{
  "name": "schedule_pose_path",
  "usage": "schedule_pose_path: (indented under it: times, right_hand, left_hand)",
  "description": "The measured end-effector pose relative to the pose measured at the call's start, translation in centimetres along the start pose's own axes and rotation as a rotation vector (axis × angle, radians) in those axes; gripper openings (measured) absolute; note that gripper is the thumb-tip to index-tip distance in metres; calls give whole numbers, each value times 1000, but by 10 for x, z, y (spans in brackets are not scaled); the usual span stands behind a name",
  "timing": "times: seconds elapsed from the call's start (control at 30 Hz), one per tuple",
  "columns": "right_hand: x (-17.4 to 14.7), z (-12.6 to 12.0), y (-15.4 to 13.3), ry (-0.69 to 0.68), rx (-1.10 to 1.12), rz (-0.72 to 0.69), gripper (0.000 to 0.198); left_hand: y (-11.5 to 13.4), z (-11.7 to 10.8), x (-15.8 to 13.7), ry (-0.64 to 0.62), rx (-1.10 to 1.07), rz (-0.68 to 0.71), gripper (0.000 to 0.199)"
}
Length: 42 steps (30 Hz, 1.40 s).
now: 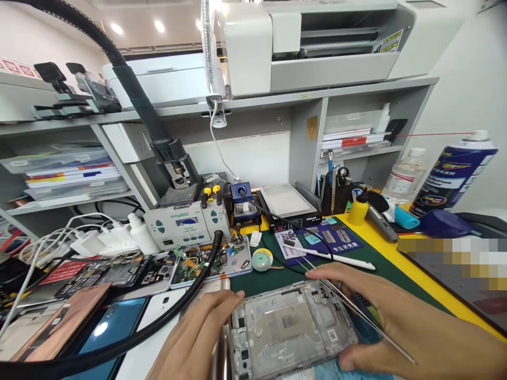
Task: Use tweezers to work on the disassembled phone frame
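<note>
Left hand: the left hand point(194, 338) lay at the left edge of the phone frame point(291, 330), fingers resting against its side to steady it; it clasped nothing else.
Right hand: the right hand point(400, 322) was closed around thin metal tweezers point(348, 306), whose points reached toward the upper right corner of the frame.
Phone frame: it lay flat on the green mat point(273, 277), directly in front of the person, between both hands, inner side up.
Progress: the frame appeared already stripped of most parts; the main cavity was bare metal, with only small pieces remaining along the edges. I judged the disassembly well advanced, with fine work at the corner still left.
Behind the frame: a white stylus-like tool point(336, 257), a small round spool point(262, 259) and a tray of loose boards point(209, 261).
Left side: several opened phones point(99, 311) and a black hose point(166, 311) crossing over them.
Back: a rework station point(186, 224) and a yellow bottle point(358, 208).
</note>
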State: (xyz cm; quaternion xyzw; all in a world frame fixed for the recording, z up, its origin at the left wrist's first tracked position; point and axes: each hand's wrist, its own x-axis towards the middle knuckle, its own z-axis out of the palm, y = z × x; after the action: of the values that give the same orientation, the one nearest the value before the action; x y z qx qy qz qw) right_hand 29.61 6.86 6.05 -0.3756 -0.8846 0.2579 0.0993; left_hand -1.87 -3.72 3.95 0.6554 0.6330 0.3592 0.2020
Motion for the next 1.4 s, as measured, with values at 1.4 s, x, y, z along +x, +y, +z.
schedule_pose_path:
  times: [1.4]
  right_hand:
    - [4,20,9,437,-244,-375,82]
  left_hand:
    - [-9,16,-12,-40,-336,128,47]
